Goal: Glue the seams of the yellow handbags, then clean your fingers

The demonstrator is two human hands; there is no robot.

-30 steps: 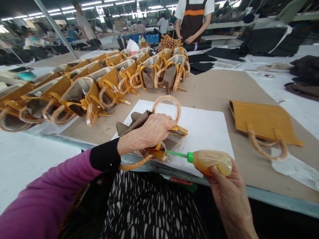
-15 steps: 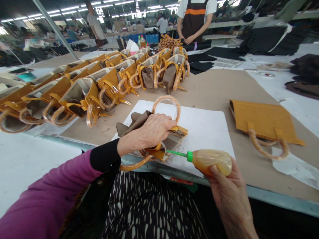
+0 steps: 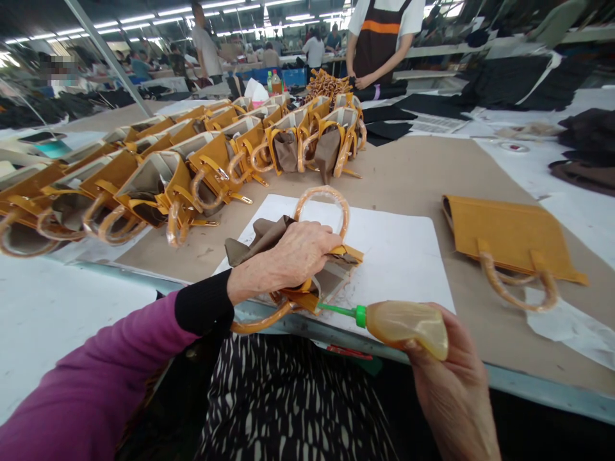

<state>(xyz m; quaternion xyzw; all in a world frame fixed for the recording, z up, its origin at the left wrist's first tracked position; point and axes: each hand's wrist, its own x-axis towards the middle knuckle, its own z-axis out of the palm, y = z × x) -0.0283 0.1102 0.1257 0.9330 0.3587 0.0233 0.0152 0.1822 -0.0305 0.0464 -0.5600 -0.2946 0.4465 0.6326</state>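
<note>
Before me a mustard handbag [image 3: 303, 299] with round plastic-wrapped handles and a brown lining [image 3: 259, 240] lies on a white sheet [image 3: 394, 256] at the table's front edge. My left hand [image 3: 305, 250] is closed over the bag, pressing its top part; the fingertips are partly hidden. In my right hand [image 3: 449, 358] is a squeeze bottle [image 3: 406, 325] of amber liquid with a green nozzle, held on its side. The nozzle's tip touches or nearly touches the lower mustard edge of the bag.
Several rows of mustard handbags [image 3: 206, 157] stand at the left and back. One flat mustard bag piece [image 3: 509, 234] with handles lies at the right. Black cut pieces [image 3: 387, 128] are at the back, where a person in an apron [image 3: 379, 45] stands.
The squeeze bottle has moved slightly down and left, its nozzle tip sliding lower along the bag's edge. My left hand stays on the bag. A person in the background has shifted right.
</note>
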